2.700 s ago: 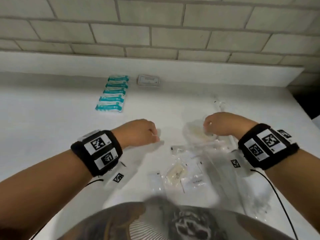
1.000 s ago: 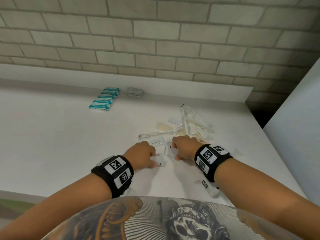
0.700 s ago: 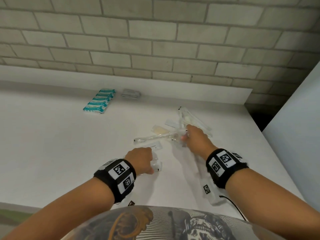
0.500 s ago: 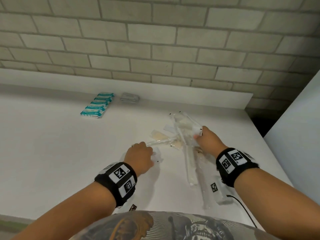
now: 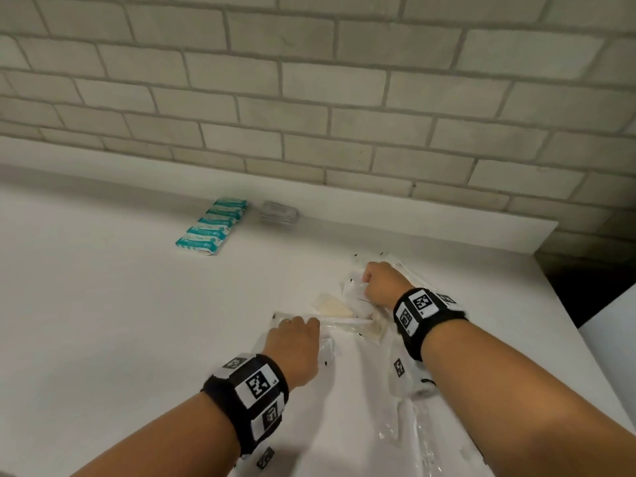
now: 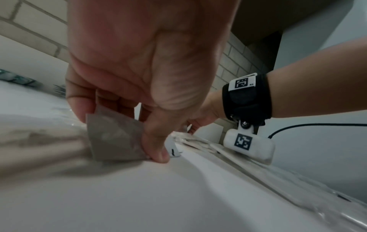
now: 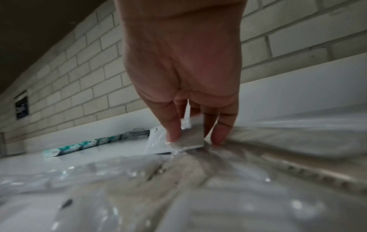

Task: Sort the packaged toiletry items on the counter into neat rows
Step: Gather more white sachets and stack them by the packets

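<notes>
A loose pile of clear-wrapped toiletry packets [image 5: 354, 315] lies on the white counter [image 5: 103, 321], right of centre. My left hand [image 5: 296, 339] is at the pile's left end. In the left wrist view this left hand [image 6: 121, 136] pinches a small flat square packet [image 6: 111, 146] between thumb and fingers, its edge on the counter. My right hand [image 5: 382, 284] reaches into the far side of the pile. The right wrist view shows the right hand [image 7: 196, 136] pinching a small flat packet [image 7: 188, 142] above crinkled clear wrappers.
Several teal-and-white packets [image 5: 211, 225] lie in a neat row at the back, with a grey packet [image 5: 278, 211] beside them under the brick wall. Long clear wrappers [image 5: 430, 435] lie near the front right. The counter ends at the right, by a dark gap [image 5: 585, 290].
My right hand has reached farther back into the pile and taken a small packet. My left hand has slid forward with its packet to the pile's left end.
</notes>
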